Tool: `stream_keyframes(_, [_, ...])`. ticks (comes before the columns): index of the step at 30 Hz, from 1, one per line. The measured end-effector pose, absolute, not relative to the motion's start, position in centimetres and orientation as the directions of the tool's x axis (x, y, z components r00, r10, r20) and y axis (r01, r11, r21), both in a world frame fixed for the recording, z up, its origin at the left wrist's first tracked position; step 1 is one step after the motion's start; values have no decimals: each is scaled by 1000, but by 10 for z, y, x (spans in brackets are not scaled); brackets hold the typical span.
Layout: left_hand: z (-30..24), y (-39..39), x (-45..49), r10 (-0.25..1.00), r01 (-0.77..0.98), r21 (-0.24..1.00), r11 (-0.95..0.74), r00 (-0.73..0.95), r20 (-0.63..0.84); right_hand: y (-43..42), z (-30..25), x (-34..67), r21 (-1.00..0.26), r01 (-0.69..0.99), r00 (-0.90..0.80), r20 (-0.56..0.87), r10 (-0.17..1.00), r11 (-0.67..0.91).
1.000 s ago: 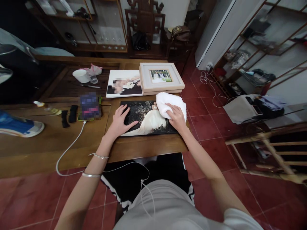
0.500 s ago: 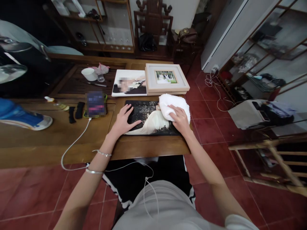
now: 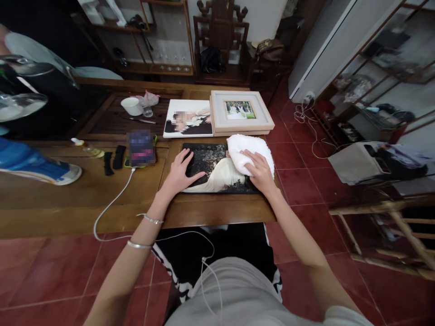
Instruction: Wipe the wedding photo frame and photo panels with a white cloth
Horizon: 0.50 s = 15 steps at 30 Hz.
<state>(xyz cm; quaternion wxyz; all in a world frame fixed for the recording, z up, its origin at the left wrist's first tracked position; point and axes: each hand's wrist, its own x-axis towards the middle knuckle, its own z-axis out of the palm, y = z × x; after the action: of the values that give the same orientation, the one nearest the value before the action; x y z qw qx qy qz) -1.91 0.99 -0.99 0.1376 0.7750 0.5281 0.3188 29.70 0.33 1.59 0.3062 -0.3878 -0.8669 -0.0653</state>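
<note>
A dark photo panel with a pale gown printed on it lies flat near the front edge of the wooden table. My left hand rests on the panel's left end, its fingers spread and nothing in them. Over the right end, my right hand grips a folded white cloth, which lies against the panel and covers its upper right part. The fingers of that hand bend over the cloth; its underside is hidden.
Behind the panel lie a photo print and a pale wooden picture frame. To the left are a phone on a white cable, a small bottle, a white cup and a blue package.
The whole view has shifted slightly, so everything sits a little further right. My right hand still holds the cloth at the panel's right end, and my left hand keeps its place.
</note>
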Motion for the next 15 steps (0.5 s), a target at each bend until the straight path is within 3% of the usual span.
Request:
stream_keyframes(5, [-10,6,-18,924,747,567,-346,167,344,3,29,301,-127,743,-454,627,633,658])
stream_keyframes(11, [-11,7,-18,905,728,559,-397,209,370,30,33,289,-129,776,-559,315,767,618])
stream_keyframes(15, [-7,7,-18,891,709,549,-444,283,356,43,30,279,-151,810,-532,219,818,567])
